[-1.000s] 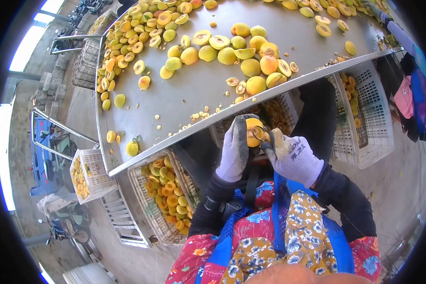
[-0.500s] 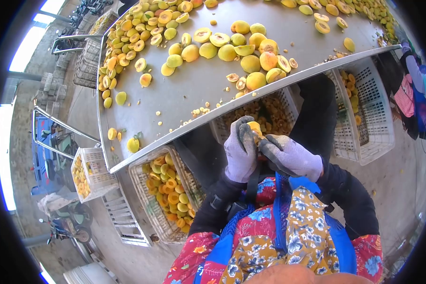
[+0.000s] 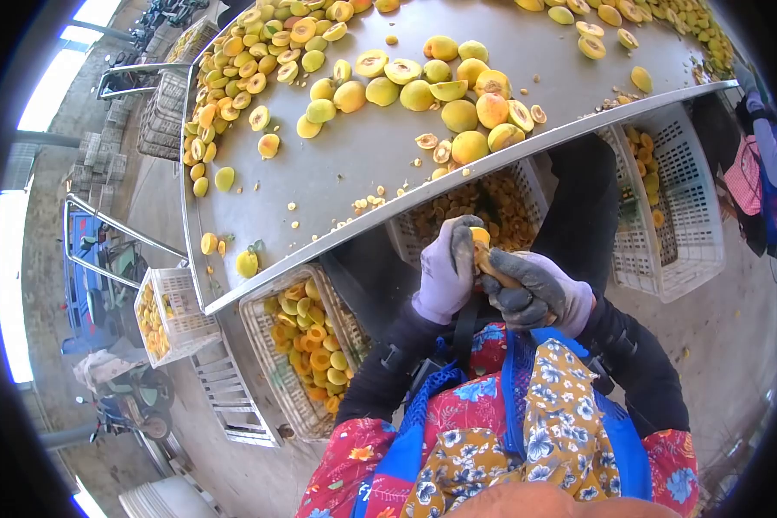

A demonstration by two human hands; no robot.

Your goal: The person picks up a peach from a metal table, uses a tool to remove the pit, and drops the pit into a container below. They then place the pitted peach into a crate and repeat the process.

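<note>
My left hand (image 3: 447, 268), in a pale lilac glove with grey fingers, is closed around a yellow-orange peach half (image 3: 480, 235). Just right of it, my right hand (image 3: 540, 289), gloved alike, is wrapped round a small tool with a tan handle (image 3: 502, 274). The tool's tip meets the fruit or lies very near it; the fingers hide the exact contact. Both hands are in front of my chest, just off the near edge of the metal table (image 3: 319, 186). Whole and halved peaches (image 3: 416, 95) lie across that table.
Below the table edge, a crate (image 3: 528, 186) holds brownish fruit scraps. A crate of peach halves (image 3: 354, 332) stands to the left, a white crate (image 3: 695, 233) to the right. Small pit pieces (image 3: 367, 203) lie along the edge. Another person's sleeve (image 3: 764, 142) shows far right.
My right hand has turned, so its curled fingers and the tan handle now show. My left hand has shifted slightly right and down, still holding the fruit.
</note>
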